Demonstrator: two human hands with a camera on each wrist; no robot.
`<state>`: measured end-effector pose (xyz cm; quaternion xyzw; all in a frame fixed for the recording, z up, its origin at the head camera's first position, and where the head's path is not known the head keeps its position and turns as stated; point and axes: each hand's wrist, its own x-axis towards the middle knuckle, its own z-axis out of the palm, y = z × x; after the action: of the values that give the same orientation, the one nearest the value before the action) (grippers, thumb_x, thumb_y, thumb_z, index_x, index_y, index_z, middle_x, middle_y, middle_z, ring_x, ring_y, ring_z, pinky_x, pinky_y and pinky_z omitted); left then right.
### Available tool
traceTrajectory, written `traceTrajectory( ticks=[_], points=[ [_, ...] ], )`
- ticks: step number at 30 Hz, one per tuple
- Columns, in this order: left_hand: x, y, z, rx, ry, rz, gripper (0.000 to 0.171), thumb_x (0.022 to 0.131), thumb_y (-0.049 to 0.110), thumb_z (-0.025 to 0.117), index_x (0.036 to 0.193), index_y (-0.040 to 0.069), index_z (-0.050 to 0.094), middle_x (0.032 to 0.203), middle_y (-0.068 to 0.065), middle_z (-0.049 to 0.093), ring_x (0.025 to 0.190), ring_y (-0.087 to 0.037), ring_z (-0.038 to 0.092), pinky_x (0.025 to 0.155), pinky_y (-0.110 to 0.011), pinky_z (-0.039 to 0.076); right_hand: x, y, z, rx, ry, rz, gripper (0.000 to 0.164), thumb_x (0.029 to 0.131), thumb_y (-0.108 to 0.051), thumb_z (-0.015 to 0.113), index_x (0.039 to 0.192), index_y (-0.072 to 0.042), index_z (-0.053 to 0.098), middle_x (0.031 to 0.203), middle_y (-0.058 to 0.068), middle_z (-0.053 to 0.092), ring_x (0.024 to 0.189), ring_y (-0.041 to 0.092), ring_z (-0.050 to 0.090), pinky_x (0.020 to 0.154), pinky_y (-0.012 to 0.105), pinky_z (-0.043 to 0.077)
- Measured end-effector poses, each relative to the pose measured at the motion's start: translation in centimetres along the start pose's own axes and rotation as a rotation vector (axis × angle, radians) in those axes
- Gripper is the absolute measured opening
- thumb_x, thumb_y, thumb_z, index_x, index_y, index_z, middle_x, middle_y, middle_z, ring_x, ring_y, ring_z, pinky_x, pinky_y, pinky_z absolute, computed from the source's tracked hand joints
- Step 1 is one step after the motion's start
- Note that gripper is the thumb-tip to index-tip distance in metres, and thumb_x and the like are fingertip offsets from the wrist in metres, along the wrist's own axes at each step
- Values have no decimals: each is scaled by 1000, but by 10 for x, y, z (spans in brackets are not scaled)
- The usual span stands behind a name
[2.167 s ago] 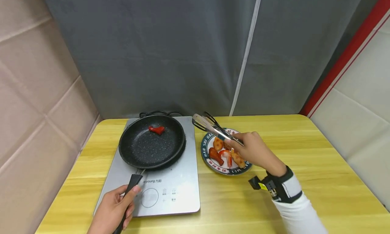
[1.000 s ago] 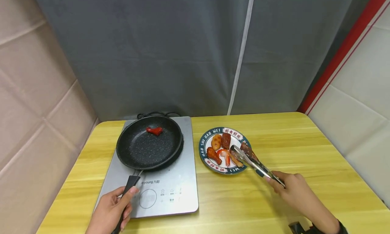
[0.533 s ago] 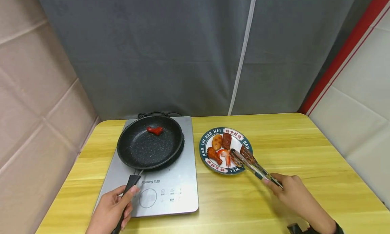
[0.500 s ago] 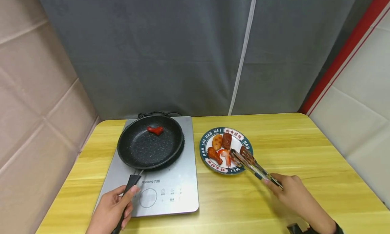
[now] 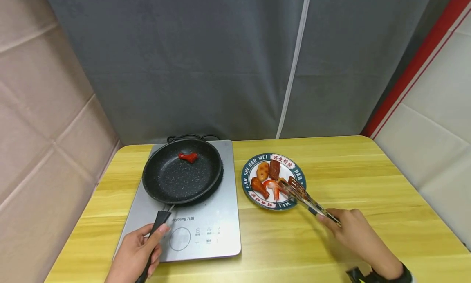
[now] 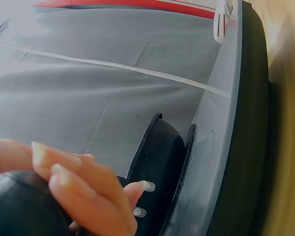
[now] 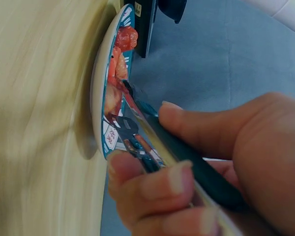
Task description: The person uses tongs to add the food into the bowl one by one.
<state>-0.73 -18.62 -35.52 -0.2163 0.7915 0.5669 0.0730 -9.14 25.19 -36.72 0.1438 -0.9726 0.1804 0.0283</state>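
My left hand [image 5: 136,252] grips the black handle of a speckled frying pan [image 5: 173,183] standing on an induction cooker. A red drumstick [image 5: 188,157] lies in the pan. With thumb and fingers, my right hand [image 5: 355,234] holds metal tongs [image 5: 312,204], tilted down over the right side of a patterned plate [image 5: 247,187]. The slotted tips straddle a golden-brown food piece [image 7: 112,99], mostly hidden; I cannot tell whether they squeeze it. Also on the plate are a brown drumstick [image 5: 259,187], a shrimp [image 5: 273,188], a dark meat chunk [image 5: 274,169] and a spotted yellow piece [image 5: 263,171].
The silver cooker [image 5: 213,250] covers the left part of the wooden table [image 5: 368,172], close beside the plate. Its black cable [image 5: 193,136] bunches behind the pan. A grey curtain [image 5: 198,70] hangs at the back, with padded panels on both sides.
The right hand has drawn back to the right and toward me, bringing the raised tongs down onto the plate's right side. Their arms have since come closer together. The left hand keeps its grip.
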Motion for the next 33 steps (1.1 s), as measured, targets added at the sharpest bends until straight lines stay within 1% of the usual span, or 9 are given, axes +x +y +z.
traceTrajectory(
  ticks=[2,5,9,12,15,18,22,28,33],
  points=[
    [0,0,0,2,-1,0,44,86,41,55,92,-2,52,50,-6,42,34,-17,38,34,-32,38,1,1,0,0,22,-16,22,88,-31,57,82,-13,65,46,-9,28,41,5,22,43,20,26],
    [1,0,1,5,-4,0,46,86,43,54,91,-2,51,50,-6,42,34,-18,38,34,-33,37,1,4,1,0,29,-22,20,89,-28,56,75,-16,63,45,-11,27,39,3,20,40,19,21],
    [2,1,1,3,-12,-9,45,86,43,54,92,-2,51,50,-6,42,34,-18,38,33,-32,37,0,7,0,10,29,-13,19,90,-28,55,79,-15,66,45,-12,29,38,3,22,39,18,22],
    [1,1,1,5,-13,-23,45,86,43,55,90,-2,51,50,-6,43,35,-17,37,32,-33,36,0,10,0,12,43,-20,19,89,-27,56,78,-16,66,45,-12,30,38,2,23,38,18,22],
    [0,1,0,-13,-16,-38,45,87,43,54,91,-2,50,51,-6,42,35,-17,36,32,-33,36,0,10,0,14,41,-22,22,90,-27,55,73,-17,64,45,-13,30,38,2,23,38,17,22],
    [0,0,0,-29,-16,-40,44,87,41,54,92,-2,50,51,-6,41,35,-17,36,33,-33,35,1,10,0,17,38,-18,25,91,-28,53,70,-18,62,45,-13,32,37,2,24,39,18,23],
    [0,0,0,-13,-16,-38,47,86,44,55,90,-2,50,51,-6,42,35,-18,36,33,-33,36,1,9,0,26,44,-20,26,92,-28,51,69,-20,59,47,-15,35,37,2,26,39,18,24],
    [-1,0,-1,-18,-21,-22,48,84,45,55,90,-3,50,51,-6,42,35,-18,37,32,-34,36,5,4,-5,42,47,-52,31,93,-31,47,63,-25,52,47,-16,36,37,2,26,39,19,24],
    [-1,0,-1,-24,-19,-25,48,85,44,56,92,-3,50,51,-6,42,35,-18,37,32,-34,36,16,-8,-11,40,51,-96,31,93,-32,48,62,-27,51,47,-18,36,37,1,27,38,19,25]
  ],
)
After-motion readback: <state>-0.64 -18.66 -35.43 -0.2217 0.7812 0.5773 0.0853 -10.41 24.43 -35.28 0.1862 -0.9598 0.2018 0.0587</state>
